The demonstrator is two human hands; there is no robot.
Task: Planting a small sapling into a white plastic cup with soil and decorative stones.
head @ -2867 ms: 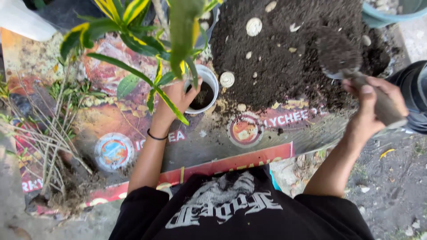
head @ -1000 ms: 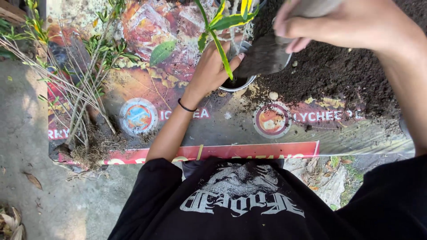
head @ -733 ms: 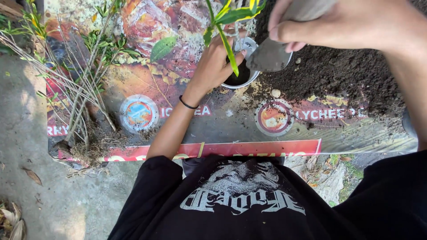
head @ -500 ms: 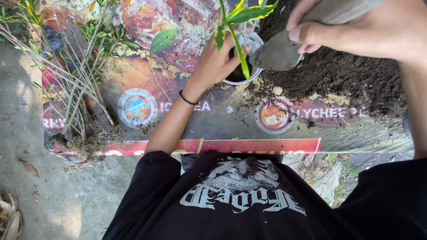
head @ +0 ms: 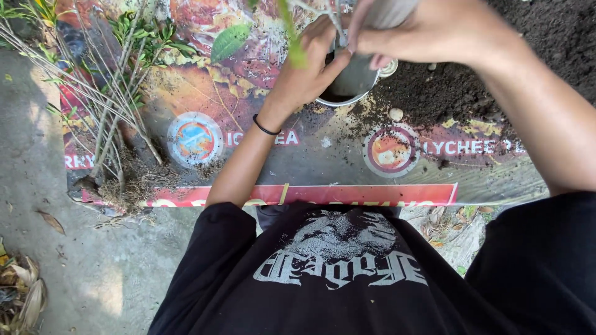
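**Potting: Soil Transfer Into Pot**

A printed plastic sheet [head: 347, 180] covered the ground, with a dark soil heap [head: 472, 93] at its far right edge. Bare-root cuttings [head: 118, 124] lay along the left edge. The left hand [head: 304, 77] gripped the small white pot [head: 347, 96] and plant stem. The right hand [head: 428, 28] was clamped on the trowel [head: 357, 74], tipped into the pot. The filling step appeared under way; any further move calls for a steady pot.

Pot [head: 347, 96] between twigs [head: 115, 118] and soil [head: 472, 87]

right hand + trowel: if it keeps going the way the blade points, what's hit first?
Likely the soil inside the small white pot: the right hand angles the trowel blade down into its mouth. The left hand is alongside; depth is unclear.
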